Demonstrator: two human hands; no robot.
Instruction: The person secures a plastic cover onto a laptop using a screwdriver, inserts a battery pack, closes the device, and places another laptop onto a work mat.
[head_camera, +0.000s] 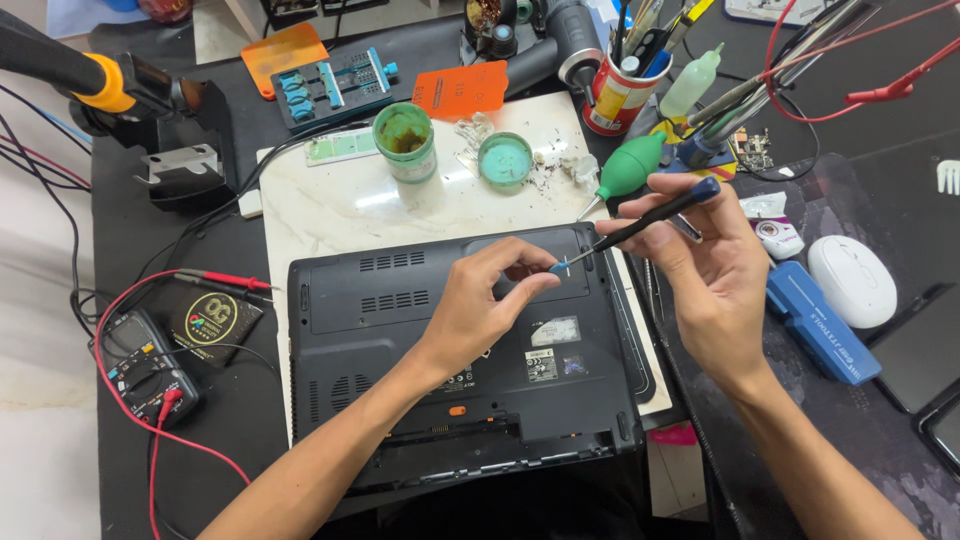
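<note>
on the cluttered black bench (200, 420), a white slab (330, 205) underlies the laptop (400, 330).

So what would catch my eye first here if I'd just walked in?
The upturned black laptop at centre, on a pale marble slab. Above it the right hand holds a slim screwdriver, its tip pinched by the left hand. At far left lies a multimeter with red leads.

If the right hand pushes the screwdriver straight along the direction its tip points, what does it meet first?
The screwdriver in the right hand points down-left; its tip is already at the left hand's fingers, above the black laptop underside. Fingers first, probably; depth is unclear.
</note>
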